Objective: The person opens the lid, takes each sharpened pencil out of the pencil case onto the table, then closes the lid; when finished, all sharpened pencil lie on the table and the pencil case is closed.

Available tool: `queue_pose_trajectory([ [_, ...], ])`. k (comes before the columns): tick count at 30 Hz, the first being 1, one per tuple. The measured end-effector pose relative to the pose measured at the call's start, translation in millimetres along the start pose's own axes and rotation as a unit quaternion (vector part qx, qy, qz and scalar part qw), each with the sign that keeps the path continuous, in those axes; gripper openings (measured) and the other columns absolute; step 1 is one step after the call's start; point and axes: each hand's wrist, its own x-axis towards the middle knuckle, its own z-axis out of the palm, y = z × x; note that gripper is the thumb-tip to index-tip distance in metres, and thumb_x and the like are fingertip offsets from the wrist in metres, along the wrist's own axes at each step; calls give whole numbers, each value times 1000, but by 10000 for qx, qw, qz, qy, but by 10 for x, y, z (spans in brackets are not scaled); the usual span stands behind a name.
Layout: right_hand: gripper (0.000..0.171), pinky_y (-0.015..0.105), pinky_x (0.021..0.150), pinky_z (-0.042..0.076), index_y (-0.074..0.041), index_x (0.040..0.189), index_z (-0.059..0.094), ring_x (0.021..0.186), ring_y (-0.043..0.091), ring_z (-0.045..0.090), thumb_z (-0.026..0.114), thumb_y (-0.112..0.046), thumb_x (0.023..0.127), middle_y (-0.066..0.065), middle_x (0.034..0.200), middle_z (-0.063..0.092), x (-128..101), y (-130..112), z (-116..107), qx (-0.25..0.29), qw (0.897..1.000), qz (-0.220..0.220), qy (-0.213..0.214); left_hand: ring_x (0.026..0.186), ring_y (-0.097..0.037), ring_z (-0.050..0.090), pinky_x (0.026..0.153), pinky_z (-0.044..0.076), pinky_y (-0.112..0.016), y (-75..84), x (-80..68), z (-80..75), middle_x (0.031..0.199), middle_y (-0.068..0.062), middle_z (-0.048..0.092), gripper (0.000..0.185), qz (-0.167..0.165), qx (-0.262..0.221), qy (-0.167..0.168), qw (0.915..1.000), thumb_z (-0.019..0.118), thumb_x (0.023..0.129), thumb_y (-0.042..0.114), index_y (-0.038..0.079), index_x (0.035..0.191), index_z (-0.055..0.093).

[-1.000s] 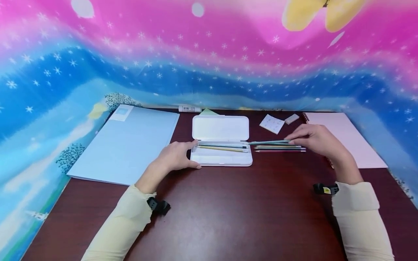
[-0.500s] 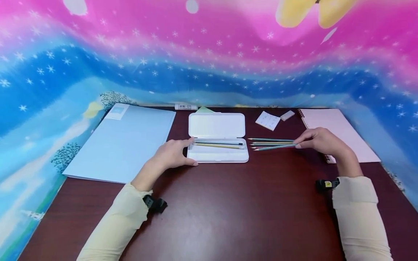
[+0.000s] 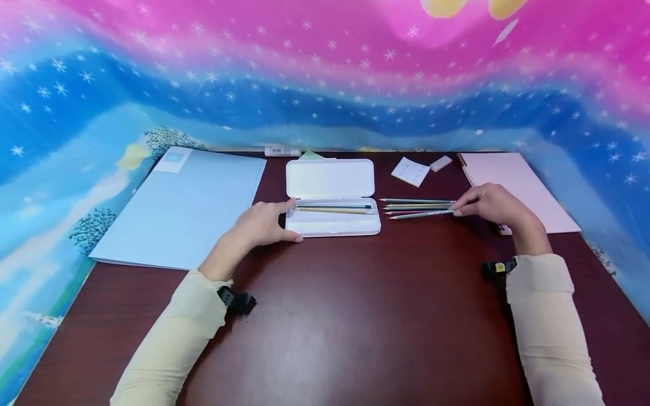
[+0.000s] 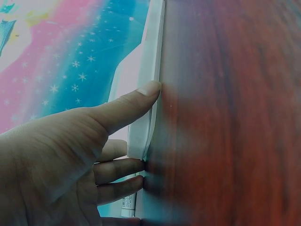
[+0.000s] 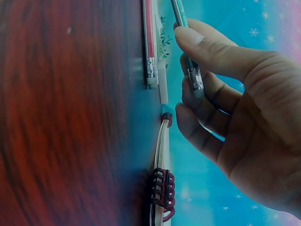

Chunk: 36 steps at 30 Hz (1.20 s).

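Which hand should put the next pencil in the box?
Probably the right hand: it already pinches a pencil by its eraser end, beside the other loose pencils. The left hand is busy resting against the end of the open pencil box.

Six pencils [image 3: 417, 207] (two cased), one case [image 3: 332, 224], two notebooks [image 3: 180, 206].

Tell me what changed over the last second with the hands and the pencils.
The right hand set its greenish pencil back by the loose pencils on the dark wooden table, then pinched the front teal pencil by its eraser end. The left hand stayed against the open white plastic pencil case.
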Motion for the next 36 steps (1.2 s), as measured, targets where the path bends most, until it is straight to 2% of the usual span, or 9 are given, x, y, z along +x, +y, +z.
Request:
queue_pose_trajectory([
  [5, 12, 35, 88, 50, -17, 100, 84, 104, 23, 61, 73, -21, 94, 10, 113, 73, 24, -1, 39, 8, 10000, 75, 53, 133, -36, 54, 105, 47, -54, -8, -9, -2, 153, -15, 52, 98, -13, -55, -11, 10000, 79, 81, 58, 20, 160, 34],
  [13, 15, 34, 85, 50, -16, 104, 82, 106, 25, 59, 73, -22, 94, 10, 117, 73, 25, 20, 99, 343, 9989, 291, -158, 133, -34, 55, 106, 47, -52, 11, -2, 11, 152, -14, 52, 97, -42, -120, -64, 9999, 79, 81, 58, 21, 159, 35],
  [22, 11, 35, 76, 45, -9, 99, 74, 89, 24, 51, 73, -19, 94, 7, 92, 66, 77, 6, 140, 476, 9983, 290, -143, 133, -35, 54, 105, 47, -53, -1, -28, 2, 152, -15, 52, 97, -42, -144, -18, 9999, 80, 80, 57, 21, 159, 36],
  [27, 11, 35, 73, 44, -8, 98, 72, 82, 22, 51, 74, -18, 92, 5, 82, 63, 113, -9, 177, 288, 9989, 305, -227, 134, -34, 54, 105, 47, -53, -2, -40, 1, 153, -15, 52, 97, -63, -157, -22, 9999, 80, 81, 57, 21, 159, 36],
  [31, 7, 37, 74, 44, -10, 98, 72, 86, 24, 52, 71, -16, 94, 6, 90, 68, 118, -57, 172, -56, 9993, 259, -268, 133, -34, 55, 105, 48, -53, -3, -18, -2, 153, -14, 52, 97, -26, -144, 1, 9999, 80, 80, 57, 21, 159, 35],
  [36, 14, 45, 85, 47, -12, 107, 74, 97, 28, 58, 67, -19, 97, 9, 104, 73, 84, -233, 152, -404, 9991, -23, -87, 133, -33, 55, 105, 48, -53, -1, -16, 16, 153, -13, 52, 97, -53, -130, -5, 9999, 80, 81, 57, 22, 159, 35],
])
